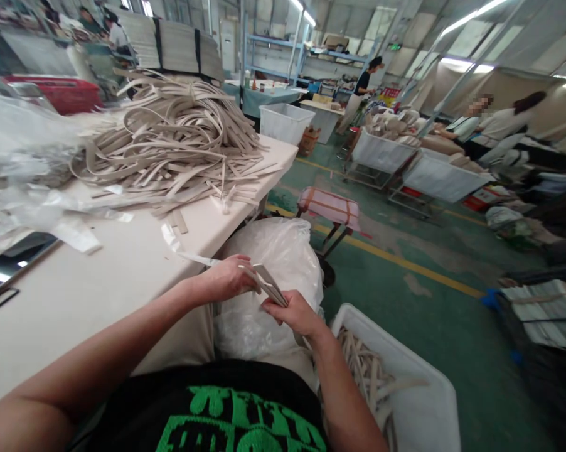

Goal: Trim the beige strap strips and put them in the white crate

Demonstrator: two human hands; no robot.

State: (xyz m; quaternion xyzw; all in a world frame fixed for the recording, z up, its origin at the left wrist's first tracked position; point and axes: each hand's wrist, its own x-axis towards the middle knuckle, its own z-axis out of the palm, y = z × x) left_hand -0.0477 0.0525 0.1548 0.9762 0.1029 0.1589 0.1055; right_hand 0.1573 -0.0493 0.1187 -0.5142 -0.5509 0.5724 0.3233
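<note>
Over a clear plastic bag at my lap, both of my hands meet at a few flat beige strips. My right hand is closed around the strips' lower end. My left hand pinches at their upper end, its fingertips partly hidden. A thin white film ribbon runs from the table edge to my left hand; whether the fingers hold it too is unclear. On the table to the left lies a big tangled heap of beige strips.
At my right stands a white plastic bin with more strips inside. A phone and crumpled clear film lie on the table. Ahead is a pink-topped stool. White carts and several people are farther off.
</note>
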